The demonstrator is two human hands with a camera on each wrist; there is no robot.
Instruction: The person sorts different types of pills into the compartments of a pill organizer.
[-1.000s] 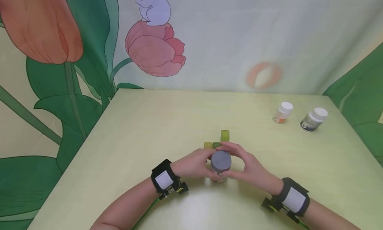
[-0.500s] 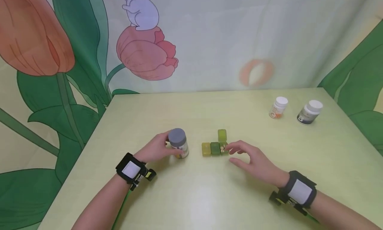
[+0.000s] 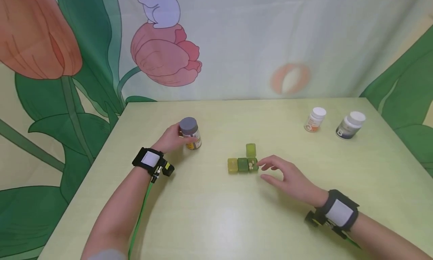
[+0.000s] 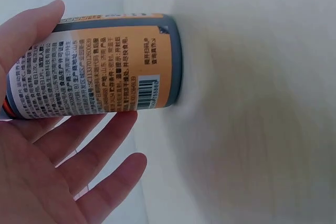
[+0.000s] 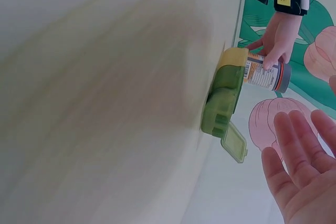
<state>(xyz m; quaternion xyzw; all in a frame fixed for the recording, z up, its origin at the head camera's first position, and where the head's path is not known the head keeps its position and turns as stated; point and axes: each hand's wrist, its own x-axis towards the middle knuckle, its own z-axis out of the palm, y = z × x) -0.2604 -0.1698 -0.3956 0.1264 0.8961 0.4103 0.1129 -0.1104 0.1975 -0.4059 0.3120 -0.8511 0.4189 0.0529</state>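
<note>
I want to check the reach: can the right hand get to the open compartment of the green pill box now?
Probably yes. The right hand lies open just beside the pill box, and nothing stands between its fingertips and the raised lid.

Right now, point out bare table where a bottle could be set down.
Free: the near table between both forearms; the stretch between pill box and two white-capped bottles. Crowded: around the pill box, by the right hand.
</note>
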